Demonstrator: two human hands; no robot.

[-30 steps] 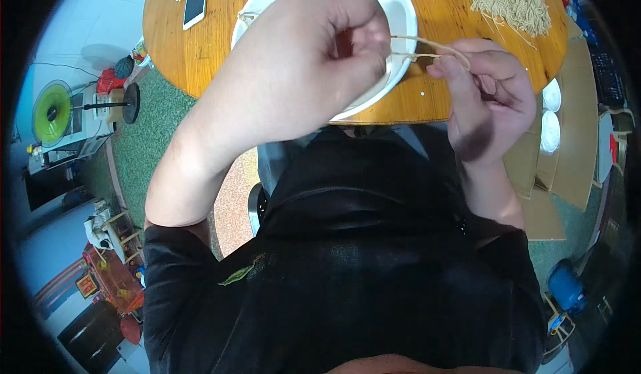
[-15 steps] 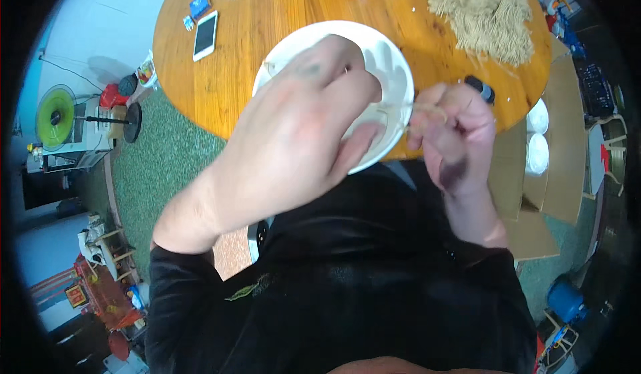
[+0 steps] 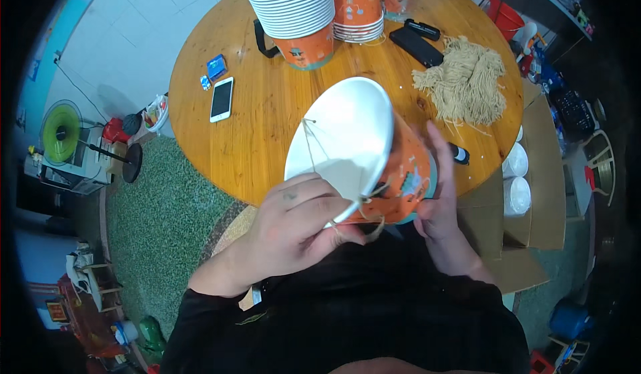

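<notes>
An orange paper bucket (image 3: 408, 164) with a white inside is tilted in front of me, its mouth turned to the left. My left hand (image 3: 290, 224) is closed on the near part of its rim, fingertips inside and thumb below. Tan twine (image 3: 306, 140) passes through a hole at the far left of the rim and runs down inside. More twine, with loose ends, shows at the near rim beside my left thumb. My right hand (image 3: 442, 207) holds the bucket around its base, fingers along the right side; some fingers are hidden.
Stacked paper buckets (image 3: 287, 4) stand on the far side of the wooden table (image 3: 203, 144), with another stack (image 3: 358, 7) alongside. A tan twine bundle (image 3: 465, 84), a black case (image 3: 415, 47) and a white phone (image 3: 222, 99) lie around. An open cardboard box (image 3: 544, 194) stands at right.
The bucket has tipped to the left, showing its orange side. My right hand has gone from pinching twine beside the rim to the base; my left hand has moved down to the near rim.
</notes>
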